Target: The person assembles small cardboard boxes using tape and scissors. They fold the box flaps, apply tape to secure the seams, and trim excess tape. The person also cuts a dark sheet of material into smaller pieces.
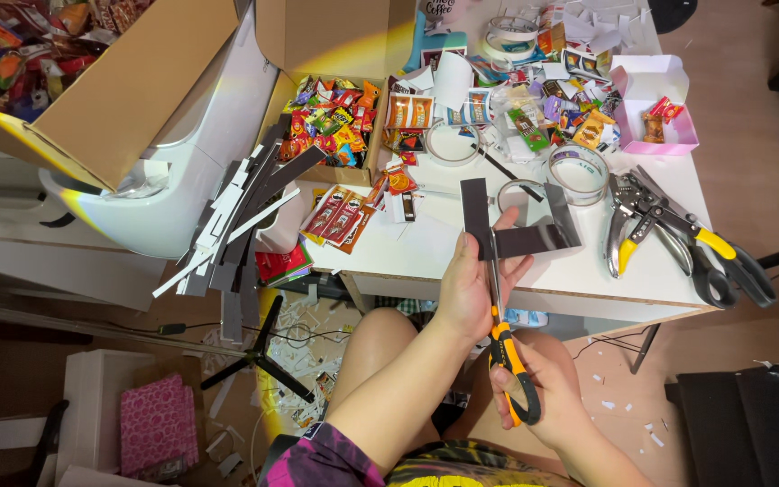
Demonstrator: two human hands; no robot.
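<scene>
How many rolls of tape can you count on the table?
4. One lies near the pliers, one sits mid-table below the snack packets, one is beside the black sheet, and one is at the far edge. Clutter may hide more.

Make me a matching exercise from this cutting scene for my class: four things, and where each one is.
Things:
1. scissors
2. dark card sheet
3. pink box
4. pliers

Places:
A. far right corner of the table
B. lying right of the dark sheet
C. in the right hand
D. in the left hand

Pairs: 1-C, 2-D, 3-A, 4-B
</scene>
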